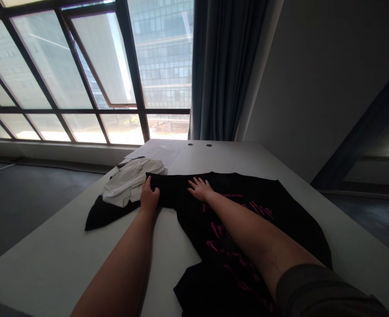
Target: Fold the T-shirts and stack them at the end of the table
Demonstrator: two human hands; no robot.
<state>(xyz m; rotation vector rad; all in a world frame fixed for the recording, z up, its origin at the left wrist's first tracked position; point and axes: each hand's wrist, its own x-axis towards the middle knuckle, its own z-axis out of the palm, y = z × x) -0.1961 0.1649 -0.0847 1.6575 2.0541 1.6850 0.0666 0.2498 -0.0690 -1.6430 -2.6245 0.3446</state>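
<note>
A black T-shirt (247,185) with pink lettering lies spread on the white table (168,273), one sleeve (171,185) stretched to the left. At the end of that sleeve rests my left hand (150,196), fingers pointing forward and thumb apart from them. My right hand (200,189) lies flat on the shirt near the base of the sleeve, its fingers spread. The lower part of the shirt is bunched toward me, and my right forearm hides some of the print. Just left of my left hand is a crumpled white cloth (128,180) on black fabric (105,213).
Sheets of paper (163,152) lie at the far left of the table. Two round holes (190,144) pierce its far end. Beyond stand a window (164,57), with one pane tilted out, and a dark curtain (227,66). A wall (329,79) rises at the right.
</note>
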